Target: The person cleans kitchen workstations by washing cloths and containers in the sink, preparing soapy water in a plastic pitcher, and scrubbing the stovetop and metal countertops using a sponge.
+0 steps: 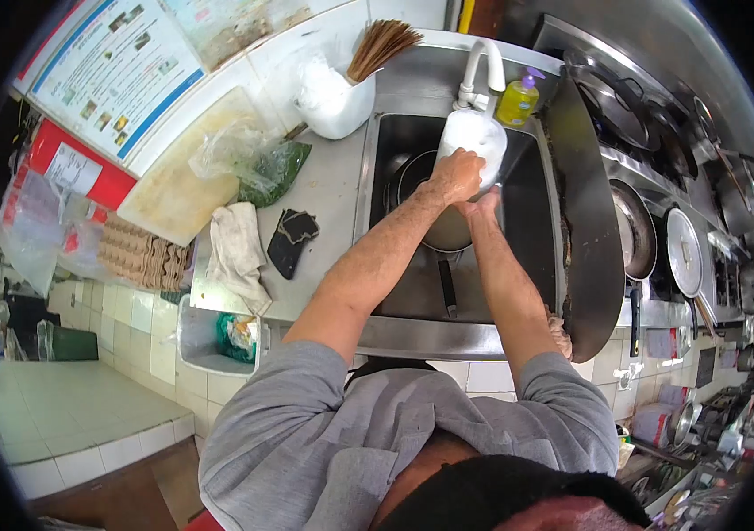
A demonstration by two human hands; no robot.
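Note:
A white container [473, 133] with whitish, foamy-looking contents is held over the sink [519, 265], below the white faucet [481, 66]. My left hand [458, 175] is closed at its near side, with the fingertips partly hidden. My right hand [481, 205] grips the container low, near its base. Beneath my hands, a pan [446, 237] with cloudy liquid lies in the sink, its black handle pointing toward me. Another dark round pan edge shows beside it, partly covered by my left forearm.
A yellow-green soap bottle [517, 99] stands behind the sink. Left are a white tub [337, 111] with a brush, bagged greens [275, 173], a cloth [235, 252] and a black pad [290, 241]. A metal divider [594, 239] separates the sink from pans [632, 228] on the right.

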